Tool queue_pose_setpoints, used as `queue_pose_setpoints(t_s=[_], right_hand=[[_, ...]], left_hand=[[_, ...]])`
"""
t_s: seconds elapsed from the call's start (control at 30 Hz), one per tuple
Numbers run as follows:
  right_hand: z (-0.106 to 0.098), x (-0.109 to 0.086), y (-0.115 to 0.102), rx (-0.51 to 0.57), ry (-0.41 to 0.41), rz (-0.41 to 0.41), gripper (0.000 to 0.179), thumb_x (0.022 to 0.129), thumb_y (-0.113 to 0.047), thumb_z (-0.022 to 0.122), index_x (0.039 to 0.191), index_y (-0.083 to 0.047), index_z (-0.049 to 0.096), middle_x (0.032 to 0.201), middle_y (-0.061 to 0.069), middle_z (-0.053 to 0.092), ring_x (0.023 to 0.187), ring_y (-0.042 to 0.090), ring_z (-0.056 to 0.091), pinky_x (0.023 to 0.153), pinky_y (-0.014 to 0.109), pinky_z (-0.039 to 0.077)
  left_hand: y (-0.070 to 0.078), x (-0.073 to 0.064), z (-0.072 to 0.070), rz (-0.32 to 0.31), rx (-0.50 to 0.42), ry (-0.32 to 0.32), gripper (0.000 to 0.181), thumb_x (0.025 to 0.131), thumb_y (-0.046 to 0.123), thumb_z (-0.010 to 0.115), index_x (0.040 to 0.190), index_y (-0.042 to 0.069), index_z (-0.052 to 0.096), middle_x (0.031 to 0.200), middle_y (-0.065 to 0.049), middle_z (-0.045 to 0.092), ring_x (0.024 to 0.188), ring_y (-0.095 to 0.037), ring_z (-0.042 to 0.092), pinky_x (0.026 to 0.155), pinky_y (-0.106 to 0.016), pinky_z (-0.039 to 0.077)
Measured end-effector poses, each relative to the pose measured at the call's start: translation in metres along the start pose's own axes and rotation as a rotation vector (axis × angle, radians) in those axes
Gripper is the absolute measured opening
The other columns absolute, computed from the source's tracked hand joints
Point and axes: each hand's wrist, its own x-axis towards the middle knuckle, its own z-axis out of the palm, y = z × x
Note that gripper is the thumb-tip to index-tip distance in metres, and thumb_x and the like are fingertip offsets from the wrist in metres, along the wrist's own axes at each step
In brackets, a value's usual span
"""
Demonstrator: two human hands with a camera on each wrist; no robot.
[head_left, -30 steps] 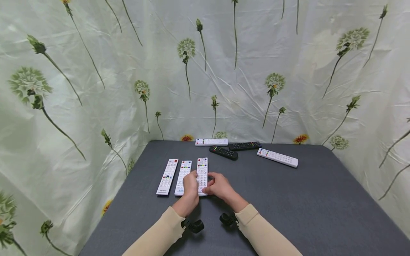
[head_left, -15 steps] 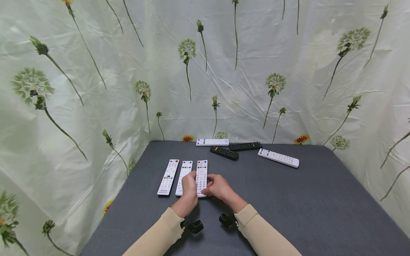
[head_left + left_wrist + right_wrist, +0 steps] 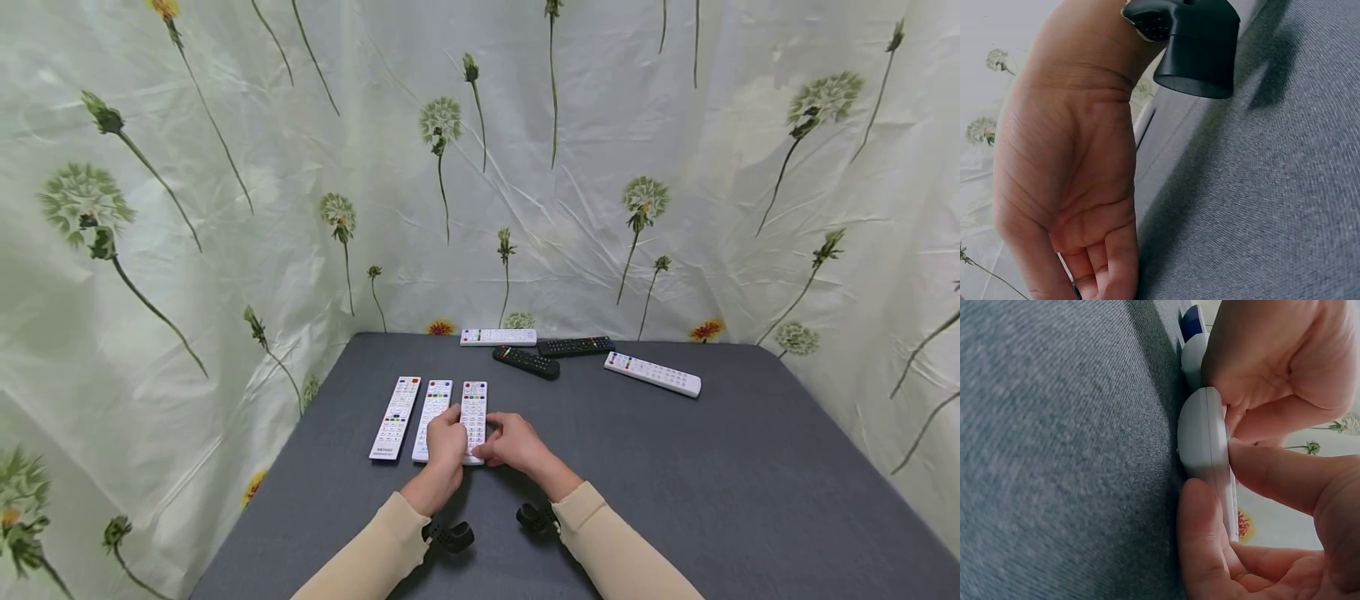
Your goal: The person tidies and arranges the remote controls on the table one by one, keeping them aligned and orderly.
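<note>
Both hands are at a white remote control (image 3: 474, 417), the rightmost of three set side by side on the dark table. My left hand (image 3: 444, 443) holds its left edge, thumb along the side; its other fingers are mostly hidden in the head view. From the right, my right hand (image 3: 517, 442) pinches the near end, thumb on the top face. The right wrist view shows a right fingertip (image 3: 1200, 506) against the side of this remote. A second white remote (image 3: 435, 400) lies just left, partly covered by the left hand. Further left lies a third white remote (image 3: 395, 417).
Toward the back of the table (image 3: 675, 475) lie a white remote (image 3: 498, 337), two black remotes (image 3: 576, 346) and another white remote (image 3: 652, 374) set at a slant. A flowered curtain (image 3: 562, 183) hangs behind. Black cameras are strapped to both wrists.
The held remote's far end has come slightly toward me and now sits about level with the neighbouring remote's. Both hands keep their hold on it. The head view has shifted a little.
</note>
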Motion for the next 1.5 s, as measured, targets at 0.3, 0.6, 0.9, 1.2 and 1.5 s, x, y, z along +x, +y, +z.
queue_pose_setpoints(t_s=[0.3,0.6,0.9,1.2,1.5], right_hand=[[-0.001,0.002,0.004,-0.010,-0.009,-0.008,0.069,0.078,0.001,0.082,0.139,0.012,0.050,0.072,0.006,0.067,0.059,0.018,0.067,0.058,0.033,0.058],[-0.004,0.004,0.001,0.023,-0.025,0.008,0.070,0.079,0.001,0.081,0.140,0.012,0.049,0.075,0.007,0.068,0.060,0.017,0.067,0.060,0.032,0.058],[-0.031,0.011,-0.018,-0.052,0.018,0.012,0.055,0.086,-0.004,0.076,0.136,0.005,0.057,0.087,0.009,0.069,0.077,0.027,0.070,0.069,0.037,0.059],[-0.068,0.033,-0.039,-0.128,0.092,-0.051,0.036,0.089,-0.008,0.074,0.124,-0.004,0.068,0.093,0.009,0.069,0.093,0.038,0.069,0.078,0.044,0.058],[-0.101,0.065,-0.039,-0.251,0.143,-0.092,0.027,0.093,-0.010,0.069,0.119,-0.002,0.070,0.099,0.010,0.069,0.088,0.037,0.069,0.074,0.044,0.057]], left_hand=[[-0.006,0.003,0.003,0.045,0.031,0.018,0.061,0.082,-0.019,0.037,0.138,-0.009,0.055,0.139,-0.025,0.056,0.131,-0.032,0.046,0.107,-0.048,0.039],[-0.001,0.003,0.004,0.050,0.056,0.015,0.062,0.081,-0.019,0.036,0.141,-0.011,0.051,0.142,-0.027,0.052,0.137,-0.034,0.041,0.111,-0.049,0.035],[0.017,0.005,0.003,0.170,0.155,-0.028,0.060,0.084,-0.008,0.042,0.143,-0.002,0.053,0.147,-0.019,0.051,0.141,-0.031,0.040,0.111,-0.050,0.035],[0.036,0.029,0.007,0.247,0.218,-0.054,0.046,0.092,0.001,0.054,0.137,0.002,0.060,0.135,-0.019,0.060,0.125,-0.033,0.055,0.098,-0.049,0.048],[0.051,0.065,0.008,0.203,0.213,-0.067,0.040,0.097,0.007,0.056,0.137,0.003,0.061,0.136,-0.018,0.058,0.122,-0.034,0.056,0.091,-0.048,0.049]])
